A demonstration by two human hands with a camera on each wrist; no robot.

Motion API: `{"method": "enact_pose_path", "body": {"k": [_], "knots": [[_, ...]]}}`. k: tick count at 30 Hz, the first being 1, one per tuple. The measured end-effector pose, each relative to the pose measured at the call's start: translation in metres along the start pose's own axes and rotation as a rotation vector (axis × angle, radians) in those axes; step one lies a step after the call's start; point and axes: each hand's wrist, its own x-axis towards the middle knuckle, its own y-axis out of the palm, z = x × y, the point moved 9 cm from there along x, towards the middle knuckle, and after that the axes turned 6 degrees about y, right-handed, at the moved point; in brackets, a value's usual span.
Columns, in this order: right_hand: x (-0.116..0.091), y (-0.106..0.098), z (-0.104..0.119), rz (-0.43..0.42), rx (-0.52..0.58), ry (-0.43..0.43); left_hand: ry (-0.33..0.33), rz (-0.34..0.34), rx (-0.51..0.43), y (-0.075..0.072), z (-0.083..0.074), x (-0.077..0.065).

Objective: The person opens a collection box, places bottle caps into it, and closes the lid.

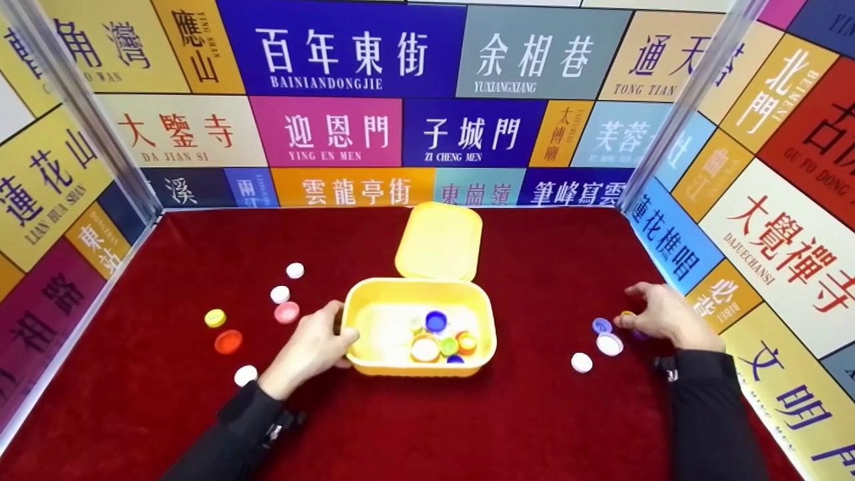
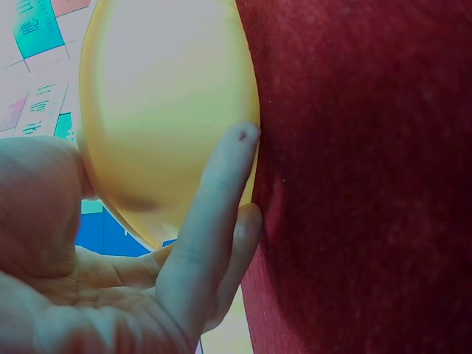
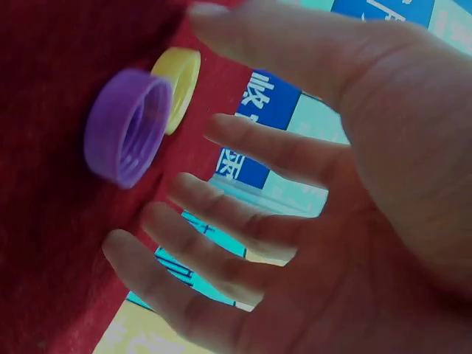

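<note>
My left hand (image 1: 314,344) grips the left end of a yellow plastic box (image 1: 414,369), thumb at the rim and fingers along the outer wall (image 2: 169,96). Inside the box lie several bottle caps, among them a dark blue cap (image 1: 436,321) and a green cap (image 1: 448,345). Over on the right, my right hand (image 1: 668,317) reaches down with spread fingers and holds nothing. Its fingers are close to a purple cap (image 3: 110,133) and a yellow cap (image 3: 186,85), which lean together on the red cloth.
A yellow lid (image 1: 439,240) lies behind the box. Left of it are loose caps, including a red cap (image 1: 228,341) and a pink cap (image 1: 286,312). A white cap (image 1: 582,363) and a lilac-rimmed cap (image 1: 609,345) lie near my right hand. Printed panels surround the red cloth (image 1: 534,427).
</note>
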Motion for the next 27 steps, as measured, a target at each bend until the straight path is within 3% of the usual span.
{"method": "enact_pose_path", "body": {"k": [10, 17, 27], "knots": [[-0.003, -0.002, -0.003, 0.036, 0.002, 0.021, 0.003, -0.001, -0.009, 0.0, 0.0, 0.001], [0.003, -0.003, 0.011, -0.024, 0.01, -0.043, 0.001, -0.007, 0.003, 0.0, 0.002, 0.001], [0.003, -0.009, 0.021, -0.066, 0.05, -0.041, 0.001, -0.001, 0.001, 0.001, 0.001, 0.002]]}}
